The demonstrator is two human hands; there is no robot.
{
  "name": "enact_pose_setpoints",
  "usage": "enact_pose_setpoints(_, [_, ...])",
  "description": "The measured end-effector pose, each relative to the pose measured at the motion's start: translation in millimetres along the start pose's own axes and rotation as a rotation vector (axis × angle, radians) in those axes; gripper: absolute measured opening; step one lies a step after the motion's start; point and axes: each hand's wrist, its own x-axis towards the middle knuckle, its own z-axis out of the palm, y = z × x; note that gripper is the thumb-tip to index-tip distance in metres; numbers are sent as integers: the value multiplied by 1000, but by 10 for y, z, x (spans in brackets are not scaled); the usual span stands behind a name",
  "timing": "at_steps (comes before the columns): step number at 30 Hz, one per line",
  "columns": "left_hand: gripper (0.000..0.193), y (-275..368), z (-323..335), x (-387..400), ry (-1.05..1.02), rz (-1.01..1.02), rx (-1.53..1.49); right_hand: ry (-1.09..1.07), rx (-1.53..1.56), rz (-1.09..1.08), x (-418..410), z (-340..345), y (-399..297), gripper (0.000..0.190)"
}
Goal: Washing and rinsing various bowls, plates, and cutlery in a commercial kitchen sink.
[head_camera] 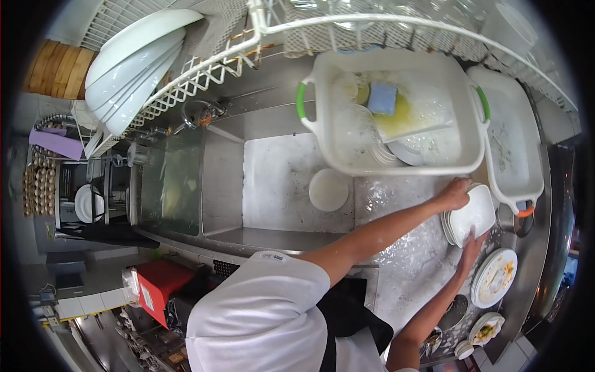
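Note:
Both of my hands are around a small stack of white, rounded-square plates [473, 214] over the wet steel counter. My left hand [453, 194] grips the stack's far left edge. On the near side, my right hand [473, 249] has its fingers against the top plate and rim. Just beyond the stack is a white tub with green handles [399, 168], holding soapy water, a blue sponge [382, 98] and partly sunken white dishes [409, 151]. Another white tub with an orange handle [516, 135] stands to the right.
Food-stained oval plates [493, 279] and smaller soiled dishes [486, 329] stand along the right counter. A round white dish [329, 189] lies in the steel sink [279, 186]; a water-filled basin [169, 186] adjoins it. Above runs a white wire rack [195, 74] with large bowls [135, 69].

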Motion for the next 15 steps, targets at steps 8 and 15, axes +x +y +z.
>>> enact_pose_setpoints(8, [68,-495,330,-251,397,223,-291,272,-877,-85,-154,269,-367,45])
enact_pose_setpoints(15, [63,-609,94,-958,244,187,-503,-296,-104,167,-332,12,-551,52])
